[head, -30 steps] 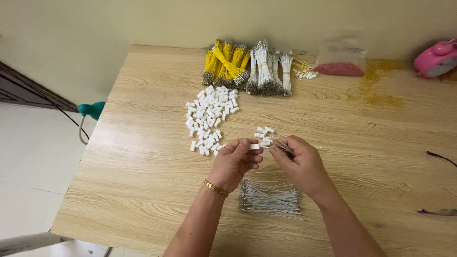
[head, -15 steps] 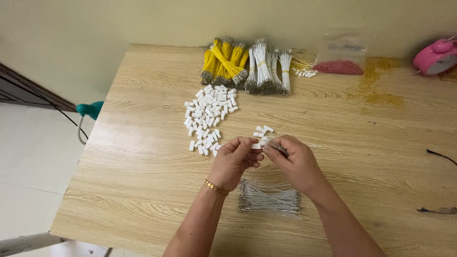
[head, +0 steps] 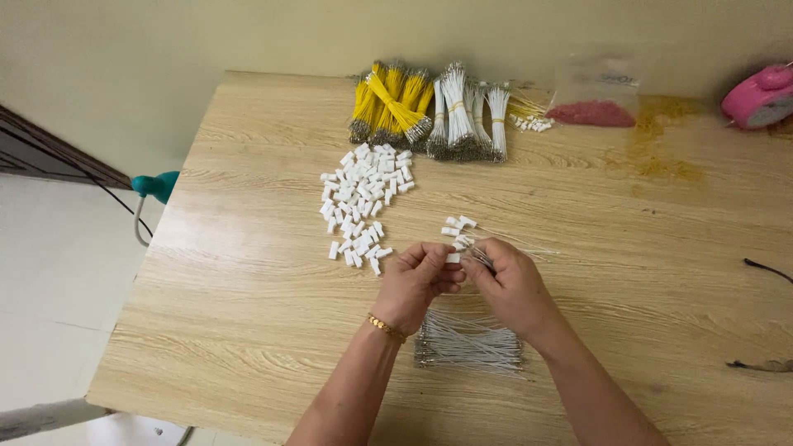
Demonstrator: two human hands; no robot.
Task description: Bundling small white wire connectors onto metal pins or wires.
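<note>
My left hand (head: pixel 415 282) pinches a small white plastic connector (head: pixel 453 258) between its fingertips. My right hand (head: pixel 512 285) grips a thin white wire (head: pixel 481 259) at the connector, so the two hands meet over the middle of the wooden table (head: pixel 248 330). A few connectors with wires attached (head: pixel 459 228) lie just beyond the hands. A flat bundle of loose white wires (head: pixel 469 343) lies under my wrists. A heap of several loose white connectors (head: pixel 362 205) sits to the left of the hands.
At the table's far edge lie bundles of yellow wires (head: pixel 390 103) and white wires (head: pixel 467 111), a clear bag of red parts (head: pixel 593 111) and a pink object (head: pixel 760 95). Dark cables (head: pixel 764 268) lie at the right edge. A teal handle (head: pixel 157 185) sticks out beside the left edge.
Both hands stay together over the table's middle, shifting only slightly as the fingers work the connector and wire.
</note>
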